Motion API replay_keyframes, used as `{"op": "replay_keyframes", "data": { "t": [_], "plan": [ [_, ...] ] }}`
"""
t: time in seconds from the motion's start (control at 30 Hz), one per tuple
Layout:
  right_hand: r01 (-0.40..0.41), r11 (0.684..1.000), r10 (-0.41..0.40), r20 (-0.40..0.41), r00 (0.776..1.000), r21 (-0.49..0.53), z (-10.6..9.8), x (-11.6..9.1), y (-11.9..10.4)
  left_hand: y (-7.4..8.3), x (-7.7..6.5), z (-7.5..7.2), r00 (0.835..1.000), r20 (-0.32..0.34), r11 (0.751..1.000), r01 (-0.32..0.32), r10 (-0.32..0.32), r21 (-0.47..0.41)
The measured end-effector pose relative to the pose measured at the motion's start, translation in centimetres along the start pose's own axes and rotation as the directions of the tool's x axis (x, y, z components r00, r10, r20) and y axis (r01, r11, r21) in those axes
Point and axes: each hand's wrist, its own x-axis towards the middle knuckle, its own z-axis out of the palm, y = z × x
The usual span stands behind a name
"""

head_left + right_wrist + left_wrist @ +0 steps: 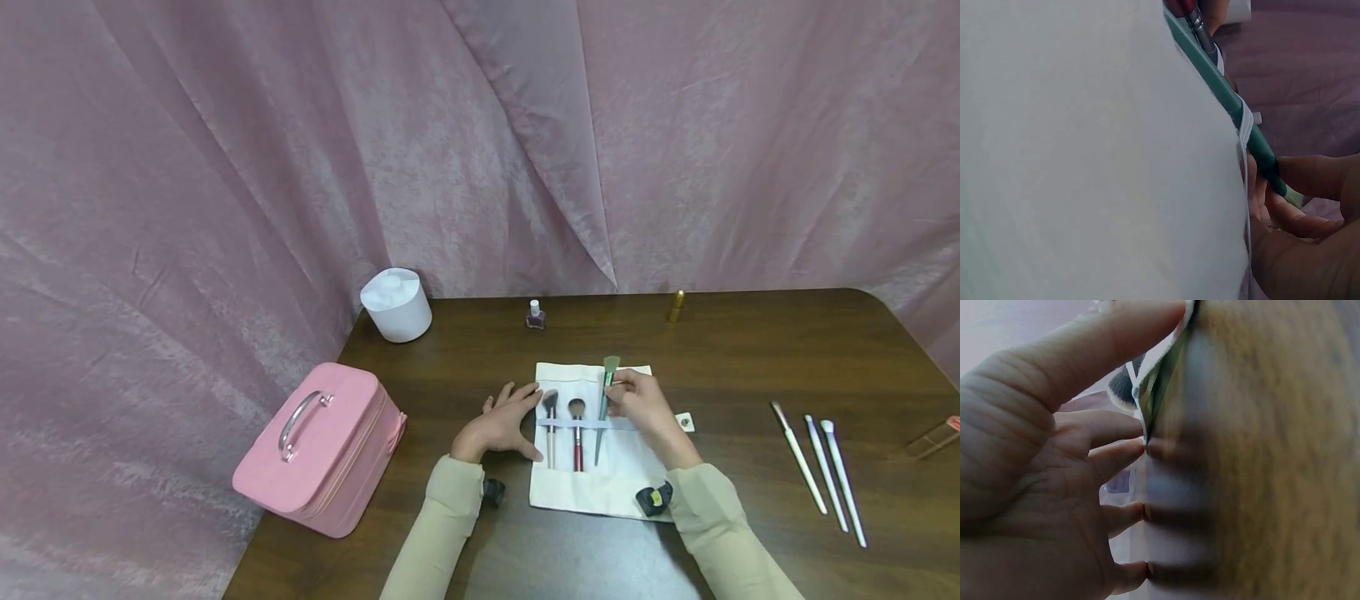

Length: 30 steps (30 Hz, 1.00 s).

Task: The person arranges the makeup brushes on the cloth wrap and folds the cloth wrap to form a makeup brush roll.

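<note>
A white fabric brush roll (570, 492) lies unfolded on the table, with an elastic band (588, 424) across it. My right hand (645, 408) pinches a green makeup brush (1222, 94) near its bristles; its handle runs under the band. To its left, a makeup brush with a red handle (578, 450) and a makeup brush with dark angled bristles (551, 406) are tucked under the same band. Fingers spread, my left hand (504, 425) rests at the roll's left edge. In the left wrist view, its thumb and fingertips touch that edge and the wooden surface.
Several white-handled brushes (836, 475) lie to the right, near a clear box-like item (933, 437). A pink case (315, 450) stands at the left. Towards the back are a white round container (397, 308), a nail polish bottle (535, 317) and a gold tube (677, 307).
</note>
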Motion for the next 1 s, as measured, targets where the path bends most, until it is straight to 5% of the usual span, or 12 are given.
{"op": "replay_keyframes", "data": {
  "t": [0.67, 1.0],
  "plan": [
    [-0.029, 0.981, 0.034, 0.022, 0.999, -0.193, 1.2, -0.2, 0.0, 0.1, -0.2, 0.1, 1.000, -0.001, 1.000, -0.003, 0.003, -0.005],
    [0.013, 0.931, -0.009, 0.013, 1.000, -0.364, 1.3, -0.2, 0.2, 0.1, -0.2, 0.1, 1.000, -0.002, 1.000, -0.009, 0.009, -0.008]
  ]
}}
